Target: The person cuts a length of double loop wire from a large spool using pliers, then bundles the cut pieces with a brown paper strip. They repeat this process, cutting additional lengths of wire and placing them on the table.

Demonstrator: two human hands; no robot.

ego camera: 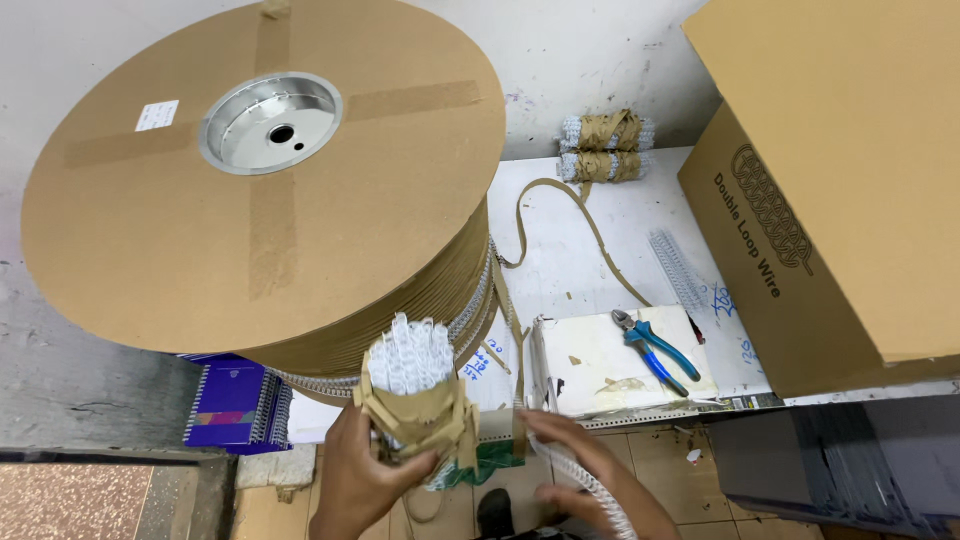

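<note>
Both the left hand (365,470) and the right hand (575,462) are bare, without gloves, rings or watch, the forearms behind them uncovered as far as the near edge of the view, no sleeve showing, and a dark shoe toe (494,512) appears low between them.

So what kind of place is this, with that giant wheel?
Probably a small binding workshop where notebooks get their wire spines. A big cardboard spool feeds white looped wire, the left hand holds a wrapped bundle of wire pieces, and blue-handled cutters lie by a spiral notebook.
</note>
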